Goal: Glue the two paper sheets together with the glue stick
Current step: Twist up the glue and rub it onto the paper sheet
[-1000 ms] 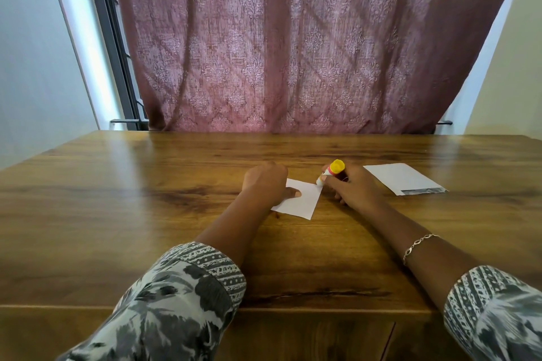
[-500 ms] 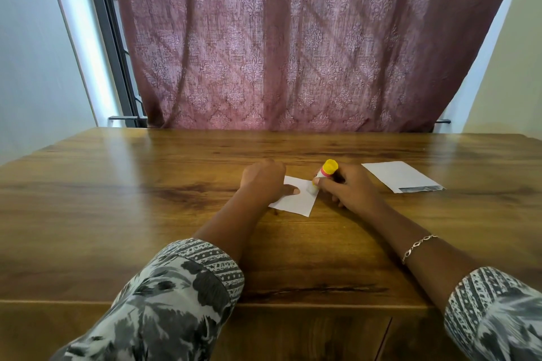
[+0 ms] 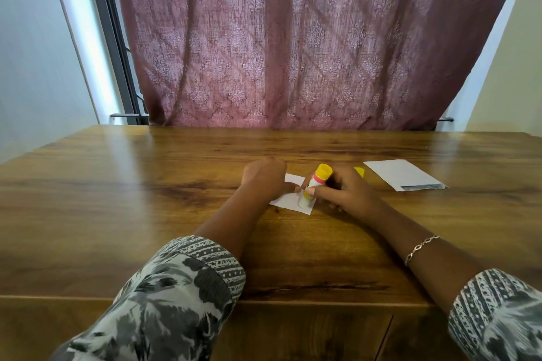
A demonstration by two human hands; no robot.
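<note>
A small white paper sheet (image 3: 289, 202) lies on the wooden table (image 3: 146, 199) in the middle. My left hand (image 3: 264, 177) rests on its left part and presses it down. My right hand (image 3: 341, 190) grips the glue stick (image 3: 315, 182), which has a yellow end and a pink band. The stick tilts down to the left, its tip touching the sheet near the front right corner. A second, larger white sheet (image 3: 401, 174) lies flat to the right, apart from both hands.
A yellow cap (image 3: 359, 170) sits on the table just behind my right hand. A maroon patterned curtain (image 3: 293, 38) hangs behind the table's far edge. The table's front edge runs below my forearms.
My right hand has drawn the glue stick leftward and toward me across the small sheet. The yellow cap behind it has come into sight. My left hand stays on the sheet.
</note>
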